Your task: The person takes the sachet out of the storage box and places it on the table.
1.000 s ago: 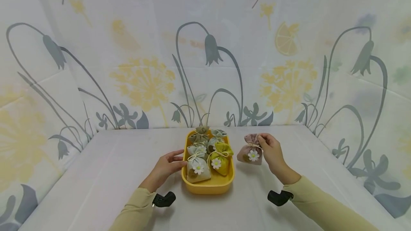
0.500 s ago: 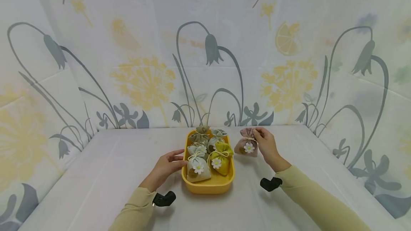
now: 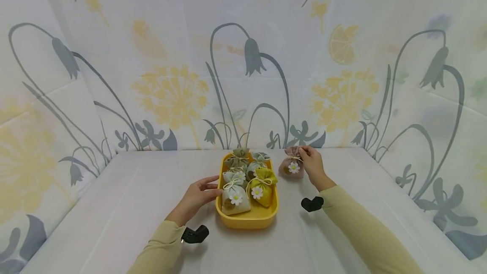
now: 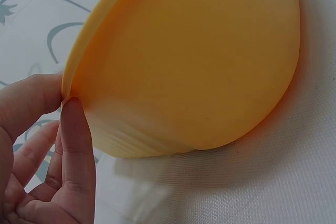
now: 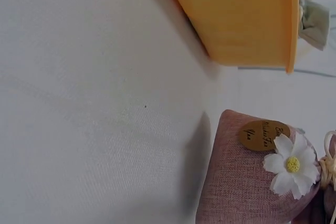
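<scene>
My left hand (image 3: 198,195) pinches the left rim of a yellow plastic tub (image 3: 247,224); the left wrist view shows thumb and finger meeting at the edge of the tub (image 4: 194,61). My right hand (image 3: 313,167) holds a dusty pink drawstring pouch (image 3: 291,171) by its gathered top, right of the tub's far end. A white daisy and a round brown tag with lettering decorate the pouch (image 5: 241,182), whose shadow falls beside it on the cloth. Inside the tub sit a mustard yellow pouch (image 3: 266,193), a pale grey-white pouch (image 3: 239,208) and several others.
At the back of the tub are an olive-brown pouch (image 3: 235,162) and a grey-green pouch (image 3: 258,160). A white cloth (image 3: 133,206) covers the table, with a flower-printed curtain (image 3: 171,54) behind and at both sides. Black camera mounts (image 3: 312,204) hang beneath both wrists.
My right hand has carried the pink pouch toward the back of the table and slightly left, closer to the tub's far end. My left hand stays at the tub's rim.
</scene>
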Demonstrator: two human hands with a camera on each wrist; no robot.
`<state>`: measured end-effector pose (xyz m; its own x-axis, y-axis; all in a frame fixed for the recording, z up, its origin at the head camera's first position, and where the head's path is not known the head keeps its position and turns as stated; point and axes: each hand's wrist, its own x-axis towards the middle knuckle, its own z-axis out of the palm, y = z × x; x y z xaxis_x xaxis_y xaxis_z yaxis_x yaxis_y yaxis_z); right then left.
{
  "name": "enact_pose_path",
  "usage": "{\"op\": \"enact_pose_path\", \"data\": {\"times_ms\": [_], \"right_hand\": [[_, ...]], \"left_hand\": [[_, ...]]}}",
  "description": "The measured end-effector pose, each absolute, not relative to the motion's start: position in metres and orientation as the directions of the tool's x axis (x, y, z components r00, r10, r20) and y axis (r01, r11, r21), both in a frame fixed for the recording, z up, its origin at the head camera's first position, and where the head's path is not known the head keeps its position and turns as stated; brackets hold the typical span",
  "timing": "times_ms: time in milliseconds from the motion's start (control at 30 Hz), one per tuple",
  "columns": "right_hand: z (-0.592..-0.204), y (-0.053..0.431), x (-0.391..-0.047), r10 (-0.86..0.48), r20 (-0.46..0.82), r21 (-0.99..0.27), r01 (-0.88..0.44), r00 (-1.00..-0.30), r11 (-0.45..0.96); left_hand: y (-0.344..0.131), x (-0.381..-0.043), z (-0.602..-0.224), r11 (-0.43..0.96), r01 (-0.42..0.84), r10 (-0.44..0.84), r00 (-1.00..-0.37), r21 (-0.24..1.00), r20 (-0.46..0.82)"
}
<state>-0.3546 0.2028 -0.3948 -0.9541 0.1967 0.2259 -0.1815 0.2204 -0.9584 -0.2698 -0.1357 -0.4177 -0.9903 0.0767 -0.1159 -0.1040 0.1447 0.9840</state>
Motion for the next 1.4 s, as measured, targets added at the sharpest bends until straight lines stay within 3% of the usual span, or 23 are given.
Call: {"op": "enact_pose_path", "data": {"times_ms": [267, 700, 1400], "right_hand": [[-0.398, 0.205, -0.360, 0.147, 0.140, -0.961, -0.099, -0.979, 0.257], [-0.402, 0.217, -0.356, 0.137, 0.190, -0.955, -0.151, -0.972, 0.257], [-0.403, 0.234, -0.320, 0.122, 0.162, -0.926, -0.108, -0.979, 0.361]], "left_hand": [[-0.134, -0.271, -0.417, 0.141, -0.105, 0.087, -0.989, 0.984, -0.118], [-0.135, -0.271, -0.418, 0.145, -0.104, 0.083, -0.990, 0.984, -0.117], [-0.137, -0.270, -0.420, 0.145, -0.105, 0.082, -0.990, 0.984, -0.118]]}}
